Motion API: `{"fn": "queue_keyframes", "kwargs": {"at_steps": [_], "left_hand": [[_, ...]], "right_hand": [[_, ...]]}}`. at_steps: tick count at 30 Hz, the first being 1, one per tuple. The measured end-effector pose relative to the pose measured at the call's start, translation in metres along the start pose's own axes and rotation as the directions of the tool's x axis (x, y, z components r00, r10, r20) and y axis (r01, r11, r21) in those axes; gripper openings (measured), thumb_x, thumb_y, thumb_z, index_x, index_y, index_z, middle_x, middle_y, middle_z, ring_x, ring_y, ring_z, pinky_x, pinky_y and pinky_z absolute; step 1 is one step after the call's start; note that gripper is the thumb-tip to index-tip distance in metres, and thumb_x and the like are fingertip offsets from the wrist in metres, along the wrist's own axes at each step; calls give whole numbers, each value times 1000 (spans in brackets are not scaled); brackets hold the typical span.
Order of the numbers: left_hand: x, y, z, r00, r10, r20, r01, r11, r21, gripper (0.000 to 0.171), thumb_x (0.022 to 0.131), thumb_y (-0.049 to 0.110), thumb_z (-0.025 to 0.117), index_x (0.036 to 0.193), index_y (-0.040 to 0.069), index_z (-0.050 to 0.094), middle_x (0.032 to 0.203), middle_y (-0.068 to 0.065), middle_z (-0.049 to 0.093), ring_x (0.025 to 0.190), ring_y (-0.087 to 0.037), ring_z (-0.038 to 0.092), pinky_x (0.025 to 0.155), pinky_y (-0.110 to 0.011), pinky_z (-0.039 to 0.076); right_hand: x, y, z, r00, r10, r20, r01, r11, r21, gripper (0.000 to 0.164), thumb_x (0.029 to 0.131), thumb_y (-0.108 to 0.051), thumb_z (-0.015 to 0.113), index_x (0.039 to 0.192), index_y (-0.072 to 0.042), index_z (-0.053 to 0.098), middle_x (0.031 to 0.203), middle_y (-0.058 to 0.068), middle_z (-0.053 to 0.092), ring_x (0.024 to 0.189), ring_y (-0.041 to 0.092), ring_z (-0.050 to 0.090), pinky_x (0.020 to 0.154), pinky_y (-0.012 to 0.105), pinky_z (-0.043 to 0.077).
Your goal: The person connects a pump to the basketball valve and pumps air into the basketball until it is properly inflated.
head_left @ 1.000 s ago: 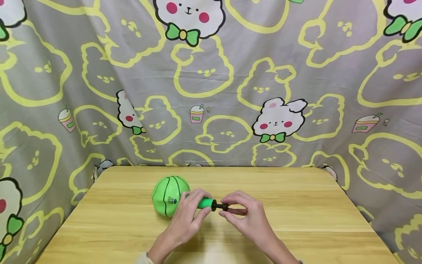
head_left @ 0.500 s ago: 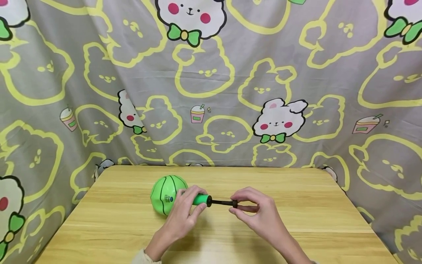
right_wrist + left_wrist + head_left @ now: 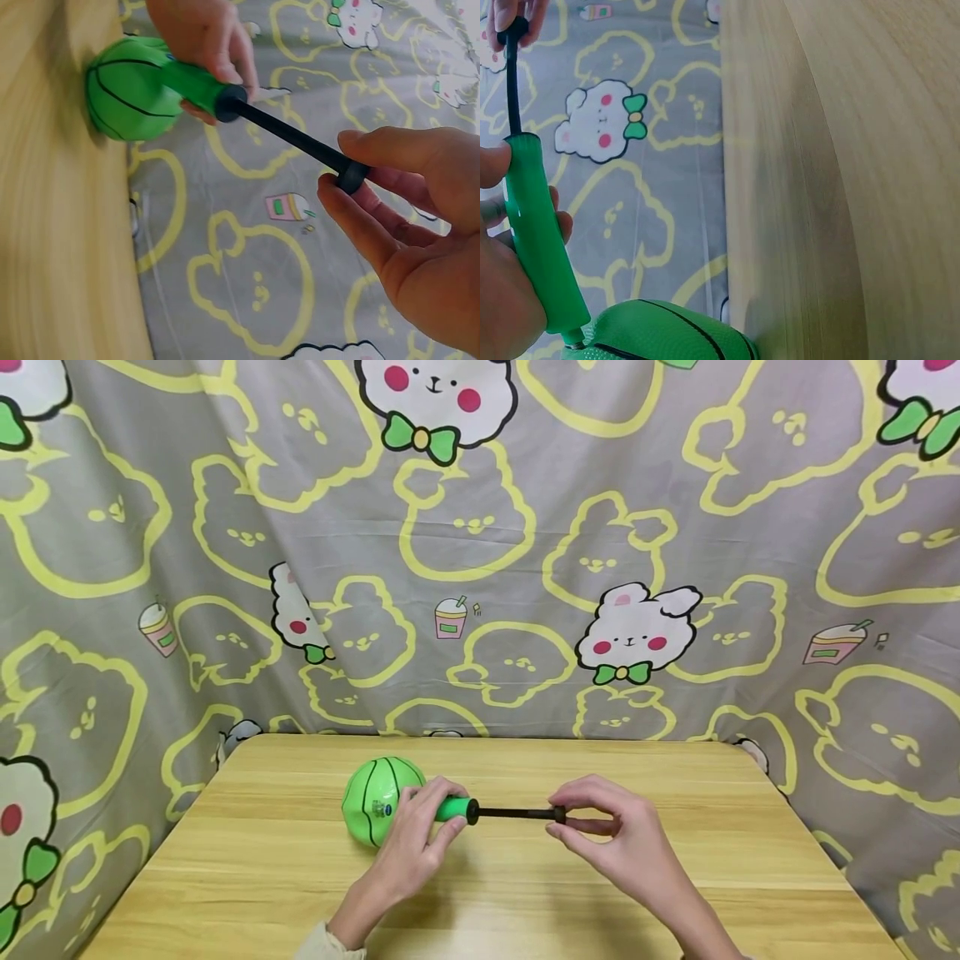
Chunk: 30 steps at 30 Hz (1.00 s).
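A green ball (image 3: pixel 378 797) with black lines rests on the table, its surface dented. My left hand (image 3: pixel 412 839) grips the green barrel of a hand pump (image 3: pixel 540 232), whose nozzle end meets the ball in the left wrist view. From the barrel's other end a long black rod (image 3: pixel 517 813) sticks out towards the right. At its tip, my right hand (image 3: pixel 622 827) pinches the black handle (image 3: pixel 351 177) between thumb and fingertips. In the right wrist view the left hand hides part of the barrel.
The wooden table (image 3: pixel 712 860) spreads under both hands. Behind it hangs a grey curtain (image 3: pixel 510 568) with yellow and white cartoon animals, reaching down to the table's far edge.
My right hand has moved right with the pump handle, drawing the black rod far out of the barrel. The left hand and ball have shifted slightly left in view.
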<state>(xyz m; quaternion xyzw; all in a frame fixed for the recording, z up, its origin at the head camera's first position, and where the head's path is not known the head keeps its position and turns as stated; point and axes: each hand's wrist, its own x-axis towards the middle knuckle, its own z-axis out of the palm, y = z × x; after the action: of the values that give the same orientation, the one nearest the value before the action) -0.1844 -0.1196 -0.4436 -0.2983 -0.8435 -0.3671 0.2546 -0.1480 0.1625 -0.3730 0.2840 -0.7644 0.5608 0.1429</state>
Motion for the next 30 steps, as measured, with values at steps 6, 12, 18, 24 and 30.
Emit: {"fn": "queue_keyframes", "kwargs": {"at_steps": [6, 12, 18, 24, 30], "left_hand": [[1, 1, 2, 1000, 3, 5, -3, 1000, -11, 15, 99, 22, 62, 114, 18, 63, 106, 12, 63, 97, -5, 59, 93, -45, 37], [1, 3, 1, 1000, -5, 1, 5, 1000, -19, 17, 98, 21, 62, 114, 17, 63, 107, 12, 64, 97, -6, 59, 94, -44, 37], [1, 6, -1, 1000, -25, 14, 26, 999, -45, 16, 100, 22, 60, 115, 18, 63, 108, 11, 64, 100, -6, 59, 95, -41, 35], [1, 9, 0, 1000, -14, 6, 14, 999, -46, 15, 99, 21, 61, 114, 19, 63, 106, 12, 64, 97, -5, 59, 94, -41, 35], [1, 9, 1, 1000, -18, 4, 19, 999, -44, 13, 99, 22, 62, 111, 20, 63, 105, 13, 64, 96, -4, 59, 93, -40, 34]], "right_hand": [[0, -3, -9, 1000, 4, 2, -4, 1000, -1, 29, 82, 0, 84, 105, -16, 76, 105, 3, 70, 95, 19, 70, 73, 34, 60], [0, -3, -10, 999, -17, 32, 16, 999, 31, 29, 81, -1, 84, 106, -14, 76, 103, 6, 71, 94, 18, 71, 73, 36, 60], [1, 0, -5, 999, -45, 6, 45, 998, 51, 29, 79, 1, 85, 104, -11, 78, 98, 4, 73, 90, 18, 73, 69, 37, 60], [1, 5, 8, 995, -91, -40, 94, 994, 58, 30, 77, 3, 86, 102, -11, 79, 96, 7, 74, 88, 19, 73, 67, 36, 60], [1, 14, 23, 987, -139, -76, 144, 988, 62, 31, 75, 6, 86, 102, -6, 79, 95, 10, 74, 86, 21, 74, 65, 35, 60]]}}
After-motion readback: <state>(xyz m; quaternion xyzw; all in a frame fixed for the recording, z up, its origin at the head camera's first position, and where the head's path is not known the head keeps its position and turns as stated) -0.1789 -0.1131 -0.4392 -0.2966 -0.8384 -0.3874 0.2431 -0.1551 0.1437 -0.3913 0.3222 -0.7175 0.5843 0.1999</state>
